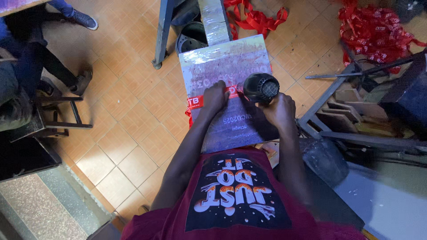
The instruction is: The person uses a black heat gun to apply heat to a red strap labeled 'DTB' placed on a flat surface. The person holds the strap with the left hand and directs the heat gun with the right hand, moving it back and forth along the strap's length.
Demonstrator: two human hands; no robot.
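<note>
Board [231,62] wrapped in clear film, flat and rectangular, lying at frame centre, running from the lap out toward 12 o'clock, printed face up. Red ribbon [195,103] banded across its middle, one end sticking out past the board's edge at 9 o'clock. Left hand [215,98] pressed flat on that ribbon, fingers spread and open, palm down on the film. Right hand [279,111] at 3 o'clock of the left, closed around the grip of a black heat gun [261,88], round meshed end facing up, body just above the board's 3 o'clock edge. Maroon shirt with a dark printed panel filling the 6 o'clock side. Beyond the board at 12 o'clock, a second film-wrapped stack [214,20] beside a dark round tub [191,38] and a blue-grey metal leg [162,33]. Loose red ribbon strips [255,18] on the tiled floor [124,115] at 1 o'clock, a bigger heap of them [376,31] at 2 o'clock. Metal frames and wooden offcuts [351,111] at 3 o'clock. Another person's legs and shoes [82,80] by a dark stool at 9 to 10 o'clock, well apart from the board.
</note>
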